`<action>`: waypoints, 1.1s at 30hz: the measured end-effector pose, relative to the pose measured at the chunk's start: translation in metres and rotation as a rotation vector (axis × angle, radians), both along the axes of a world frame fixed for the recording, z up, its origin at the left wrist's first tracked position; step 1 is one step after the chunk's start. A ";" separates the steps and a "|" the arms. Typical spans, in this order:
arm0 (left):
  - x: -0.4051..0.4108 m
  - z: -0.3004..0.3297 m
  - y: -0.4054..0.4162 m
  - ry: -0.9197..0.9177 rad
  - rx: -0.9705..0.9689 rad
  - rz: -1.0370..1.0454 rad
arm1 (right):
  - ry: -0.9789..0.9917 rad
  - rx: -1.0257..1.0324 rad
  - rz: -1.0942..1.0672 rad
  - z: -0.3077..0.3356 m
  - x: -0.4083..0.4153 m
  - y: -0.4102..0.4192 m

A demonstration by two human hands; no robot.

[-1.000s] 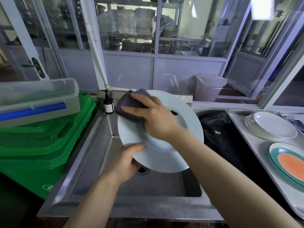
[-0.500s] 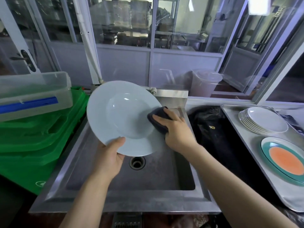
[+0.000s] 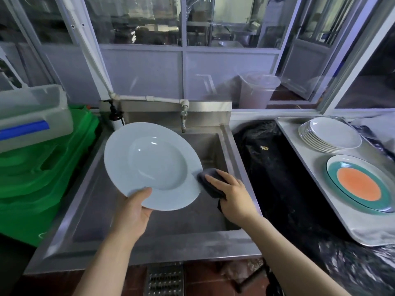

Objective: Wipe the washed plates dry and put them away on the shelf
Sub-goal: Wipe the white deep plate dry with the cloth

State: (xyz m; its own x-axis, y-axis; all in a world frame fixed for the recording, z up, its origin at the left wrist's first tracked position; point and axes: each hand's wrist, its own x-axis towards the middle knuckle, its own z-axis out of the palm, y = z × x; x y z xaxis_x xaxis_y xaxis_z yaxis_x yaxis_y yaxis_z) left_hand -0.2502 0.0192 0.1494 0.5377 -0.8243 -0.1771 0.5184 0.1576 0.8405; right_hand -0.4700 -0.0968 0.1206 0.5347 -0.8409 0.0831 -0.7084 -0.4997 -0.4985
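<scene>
— Both hands are working over the sink (image 3: 226, 133), yes?
— Yes. The left hand (image 3: 133, 212) is gripping the pale plate (image 3: 152, 165) by its near rim, thumb lying on top, tilting it above the basin.
— And the right hand (image 3: 234, 195)?
— It is clutching a dark cloth (image 3: 210, 181), pressing it against the plate's right edge.
— Other dishes?
— Several white plates (image 3: 330, 134) are sitting stacked on the tray (image 3: 367, 236) at right, beside an orange-and-teal platter (image 3: 359, 185).

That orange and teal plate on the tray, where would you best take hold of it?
By its rim, from the near edge. The orange plate lies flat on the tray, so only the thin rim offers a hold; the white stack crowds its far side.
</scene>
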 end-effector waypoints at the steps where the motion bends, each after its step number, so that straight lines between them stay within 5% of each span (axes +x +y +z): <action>1: -0.002 -0.004 0.001 -0.001 0.007 -0.015 | 0.040 -0.011 -0.050 -0.012 -0.010 0.000; 8: -0.013 -0.034 0.002 0.029 0.037 -0.077 | 0.463 0.084 -0.052 -0.103 -0.079 0.009; 13: -0.033 -0.045 -0.003 0.092 0.153 -0.087 | 0.402 0.323 0.053 -0.132 -0.100 0.011; 22: -0.094 -0.033 -0.021 0.091 0.148 -0.121 | -0.156 0.382 -0.141 -0.095 -0.119 -0.010; 29: -0.125 -0.033 -0.032 0.064 0.205 -0.154 | -0.906 0.728 -0.414 -0.053 -0.128 -0.039; 33: -0.128 -0.029 -0.044 -0.003 0.231 -0.239 | -1.038 0.908 -0.499 -0.041 -0.129 -0.054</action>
State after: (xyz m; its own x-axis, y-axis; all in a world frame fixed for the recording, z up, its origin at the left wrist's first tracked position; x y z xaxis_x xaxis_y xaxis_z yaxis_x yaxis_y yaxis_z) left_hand -0.3786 -0.0247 0.1201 0.3347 -0.8652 -0.3732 0.5155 -0.1634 0.8412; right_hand -0.5990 -0.1511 0.0792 0.2102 -0.8891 -0.4065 0.1552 0.4409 -0.8841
